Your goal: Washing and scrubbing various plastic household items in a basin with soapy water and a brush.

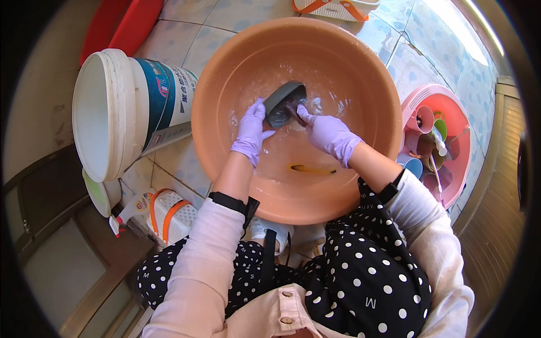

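Note:
A large orange-brown plastic basin (pixel 296 207) with clear water in it stands before me. My left hand (pixel 250 132), in a lilac glove, holds the near left edge of a dark grey shallow container (pixel 284 99), which is tilted on its side at the water. The gloved right hand (pixel 330 133) grips a thin dark brown piece (pixel 294 113) that reaches into the container's hollow; what kind of thing it is cannot be made out. A slim yellow object with dark ends (pixel 312 169) lies in the water nearer to me, touched by neither hand.
A white bucket (pixel 101 114) lies tipped on its side at the left, near red plastic (pixel 120 27). White baskets with orange handles stand beyond the basin (pixel 338 9) and near my left arm (pixel 173 213), beside a spray bottle (pixel 134 207). Right: a pink tub (pixel 460 186) of cups.

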`<state>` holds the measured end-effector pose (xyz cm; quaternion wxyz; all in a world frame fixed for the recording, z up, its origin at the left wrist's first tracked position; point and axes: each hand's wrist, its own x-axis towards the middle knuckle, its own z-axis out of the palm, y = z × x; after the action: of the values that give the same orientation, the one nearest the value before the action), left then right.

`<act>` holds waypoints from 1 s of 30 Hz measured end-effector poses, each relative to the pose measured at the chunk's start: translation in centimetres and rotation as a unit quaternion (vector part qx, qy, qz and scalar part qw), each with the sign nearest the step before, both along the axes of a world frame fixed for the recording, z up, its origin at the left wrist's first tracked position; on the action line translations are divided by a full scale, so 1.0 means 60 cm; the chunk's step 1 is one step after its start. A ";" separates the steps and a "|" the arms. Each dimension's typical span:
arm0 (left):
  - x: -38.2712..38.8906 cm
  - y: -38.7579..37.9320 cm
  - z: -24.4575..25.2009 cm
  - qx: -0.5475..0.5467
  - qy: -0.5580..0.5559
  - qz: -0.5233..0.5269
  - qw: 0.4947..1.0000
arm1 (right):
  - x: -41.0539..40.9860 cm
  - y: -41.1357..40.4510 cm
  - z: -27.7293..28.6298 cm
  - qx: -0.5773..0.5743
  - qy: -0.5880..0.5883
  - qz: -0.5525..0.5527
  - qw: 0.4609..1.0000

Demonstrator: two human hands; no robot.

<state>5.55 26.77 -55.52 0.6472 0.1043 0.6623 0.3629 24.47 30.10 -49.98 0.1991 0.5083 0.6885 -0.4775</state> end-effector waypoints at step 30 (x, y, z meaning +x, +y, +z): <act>0.008 0.121 0.009 -0.068 -0.124 0.015 0.990 | -0.011 -0.033 0.026 -0.003 0.113 -0.192 0.975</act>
<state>6.01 34.00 -54.98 0.7239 0.0043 0.6018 0.3373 23.80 28.14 -48.44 0.0259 0.5731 0.5946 -0.5633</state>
